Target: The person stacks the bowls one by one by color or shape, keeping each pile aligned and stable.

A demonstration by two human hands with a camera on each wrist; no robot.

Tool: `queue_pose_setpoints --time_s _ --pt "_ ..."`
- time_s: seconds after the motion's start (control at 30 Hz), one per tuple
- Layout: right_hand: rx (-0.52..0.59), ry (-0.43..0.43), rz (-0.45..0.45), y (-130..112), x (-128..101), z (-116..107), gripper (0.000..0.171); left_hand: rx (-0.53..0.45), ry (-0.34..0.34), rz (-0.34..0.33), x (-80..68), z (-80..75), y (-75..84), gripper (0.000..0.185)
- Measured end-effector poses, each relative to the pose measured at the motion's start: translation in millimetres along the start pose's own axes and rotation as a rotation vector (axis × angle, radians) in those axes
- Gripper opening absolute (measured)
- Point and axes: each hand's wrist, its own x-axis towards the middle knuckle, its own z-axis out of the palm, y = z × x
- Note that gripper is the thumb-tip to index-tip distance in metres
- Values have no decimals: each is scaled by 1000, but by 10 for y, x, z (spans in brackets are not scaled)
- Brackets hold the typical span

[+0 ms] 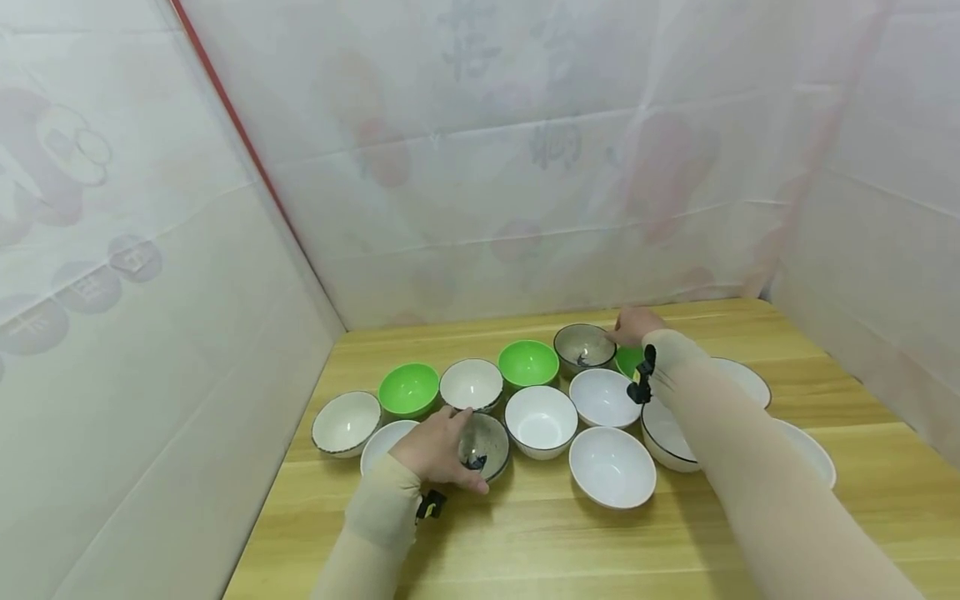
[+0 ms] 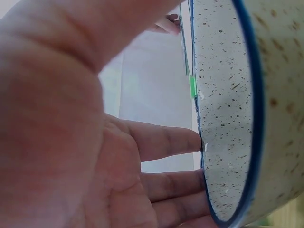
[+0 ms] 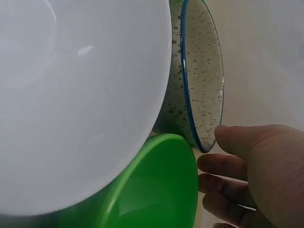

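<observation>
Two speckled bowls, one at each hand, near and far across the table (image 1: 540, 542).

On the left, the left hand (image 1: 438, 450) lies at the front row, fingers spread and fairly straight along the near-left rim of the speckled bowl (image 1: 485, 444), touching its edge rather than gripping it; that bowl sits just right of the palm. To the right and well back, the right hand (image 1: 636, 327) reaches to the far row, fingertips relaxed at the right rim of the second speckled bowl (image 1: 583, 345), which lies just left of it, with a green bowl (image 1: 627, 360) directly under the wrist. The hands are well apart, and each bowl is nearest its own hand.
</observation>
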Motion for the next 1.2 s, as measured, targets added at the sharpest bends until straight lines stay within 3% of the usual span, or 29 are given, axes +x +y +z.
queue_pose_setpoints --time_s 0.17,0.4,0.87,1.2 --pt "10 -20 7 -48 -47 29 34 6 -3 3 -21 4 5 120" --pt "-20 -60 -12 -11 -57 120 46 8 -4 7 -28 16 6 120" --pt "-43 -95 -26 131 48 215 40 16 -3 9 -14 55 9 120" --pt "0 -41 -83 118 -91 141 38 18 -12 8 17 55 38 119"
